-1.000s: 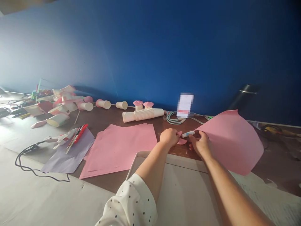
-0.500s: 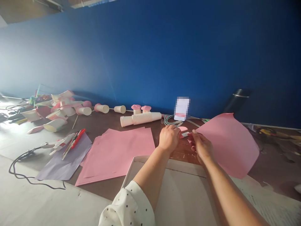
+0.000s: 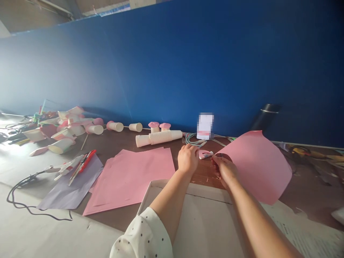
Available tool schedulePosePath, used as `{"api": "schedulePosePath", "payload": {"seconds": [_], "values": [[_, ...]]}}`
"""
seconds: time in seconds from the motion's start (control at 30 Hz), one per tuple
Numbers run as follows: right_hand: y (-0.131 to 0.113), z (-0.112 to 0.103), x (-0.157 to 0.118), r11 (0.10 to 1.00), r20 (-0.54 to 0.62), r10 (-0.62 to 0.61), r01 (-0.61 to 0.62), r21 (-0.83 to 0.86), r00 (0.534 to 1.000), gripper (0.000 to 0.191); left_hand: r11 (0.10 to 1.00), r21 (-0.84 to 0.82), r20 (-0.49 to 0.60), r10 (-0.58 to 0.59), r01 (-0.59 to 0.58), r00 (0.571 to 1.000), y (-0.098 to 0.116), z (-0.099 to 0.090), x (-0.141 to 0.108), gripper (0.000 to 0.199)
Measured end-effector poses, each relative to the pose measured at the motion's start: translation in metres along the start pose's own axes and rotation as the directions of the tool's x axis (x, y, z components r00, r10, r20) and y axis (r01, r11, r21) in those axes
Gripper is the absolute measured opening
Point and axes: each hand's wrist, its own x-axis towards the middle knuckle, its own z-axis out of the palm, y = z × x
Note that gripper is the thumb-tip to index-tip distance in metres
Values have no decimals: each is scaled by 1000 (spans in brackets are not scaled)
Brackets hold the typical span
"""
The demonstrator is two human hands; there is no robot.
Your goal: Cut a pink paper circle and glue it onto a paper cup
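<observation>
My left hand (image 3: 188, 158) has its fingers curled at the edge of a small pink piece (image 3: 203, 153), which has a white part on it. To the right, my right hand (image 3: 227, 171) is closed, thumb and fingertips together beside the white end. Whatever my right fingers hold is too small to make out. A dark rounded shape (image 3: 225, 156) shows just behind my right hand. Close to that hand stands a large curved pink sheet (image 3: 259, 165). Flat pink sheets (image 3: 137, 172) lie left of my left forearm.
A stack of white cups (image 3: 161, 137) lies behind the sheets, near two pink-topped cups (image 3: 154, 126). More cups (image 3: 61, 143) are piled left, above a glue gun (image 3: 67, 166) and red cutter (image 3: 87, 161). A white box (image 3: 206, 218) lies under my forearms; a dark bottle (image 3: 266, 116) leans right.
The white part has come away from my right fingertips, and a gap shows there. The small pink piece is now tilted flatter beside my left hand. The whole view has shifted slightly.
</observation>
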Motion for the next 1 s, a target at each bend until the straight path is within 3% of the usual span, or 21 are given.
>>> {"api": "schedulePosePath", "payload": {"seconds": [0.17, 0.33, 0.53, 0.7, 1.0], "values": [[7, 1, 3, 993, -56, -76, 70, -95, 996, 26, 962, -67, 146, -252, 264, 957, -6, 3, 2, 26], [11, 4, 3, 983, -22, -138, 134, -128, 990, 51, 906, -187, 300, -316, 380, 900, -11, 13, 3, 37], [19, 6, 14, 945, 81, -182, 197, -260, 980, 59, 904, -217, 314, -291, 367, 904, -14, 18, 1, 41], [27, 11, 27, 881, 85, -279, 290, -374, 957, 53, 929, -185, 305, -255, 320, 918, -13, 18, -1, 41], [27, 13, 31, 793, 91, -349, 346, -502, 933, 34, 936, -169, 326, -242, 308, 914, -12, 18, 1, 43]]}}
